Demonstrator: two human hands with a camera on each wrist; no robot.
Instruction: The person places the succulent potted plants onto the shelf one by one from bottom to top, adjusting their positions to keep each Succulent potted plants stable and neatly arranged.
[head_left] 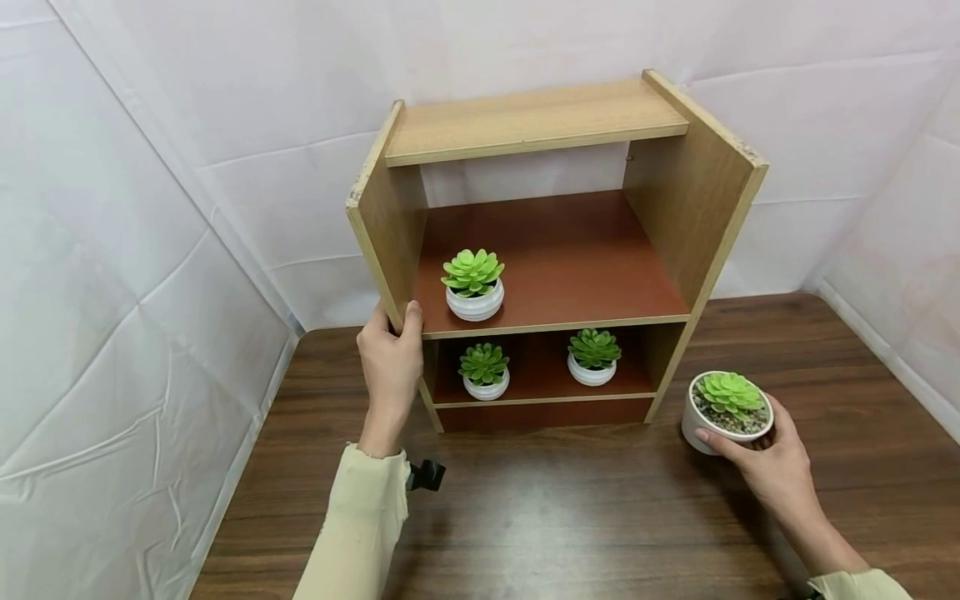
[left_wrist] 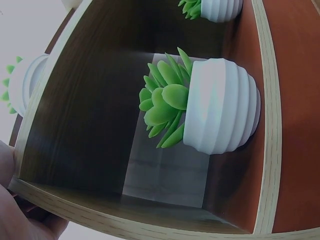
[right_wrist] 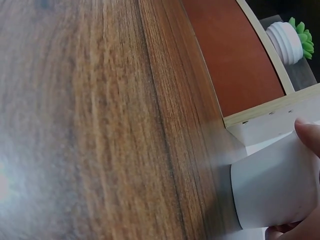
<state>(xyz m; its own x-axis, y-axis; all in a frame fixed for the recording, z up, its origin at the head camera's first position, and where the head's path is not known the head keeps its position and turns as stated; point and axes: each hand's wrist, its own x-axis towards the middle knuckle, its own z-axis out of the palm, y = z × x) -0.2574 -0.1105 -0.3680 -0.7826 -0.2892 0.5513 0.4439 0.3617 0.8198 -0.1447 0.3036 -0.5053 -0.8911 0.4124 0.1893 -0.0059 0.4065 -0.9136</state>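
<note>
A small wooden shelf [head_left: 540, 323] with reddish-brown boards stands on the table. My left hand [head_left: 393, 354] grips the front edge of its left side panel, around the height of the middle board. To the right of the shelf, my right hand [head_left: 783, 462] holds a wide white pot with a light green succulent [head_left: 729, 393] and gravel in it. Whether that pot's base touches the table, I cannot tell. One potted succulent [head_left: 474, 287] sits at the left on the middle board. Below it are two more, a left succulent [left_wrist: 220, 107] and a right succulent [head_left: 594, 358].
Dark wood-grain tabletop [head_left: 525, 508] extends in front of the shelf and to both sides. Pale cloth sheets [head_left: 150, 250] hang behind and at the sides. A black strap piece [head_left: 427, 475] sticks out at the left sleeve's cuff.
</note>
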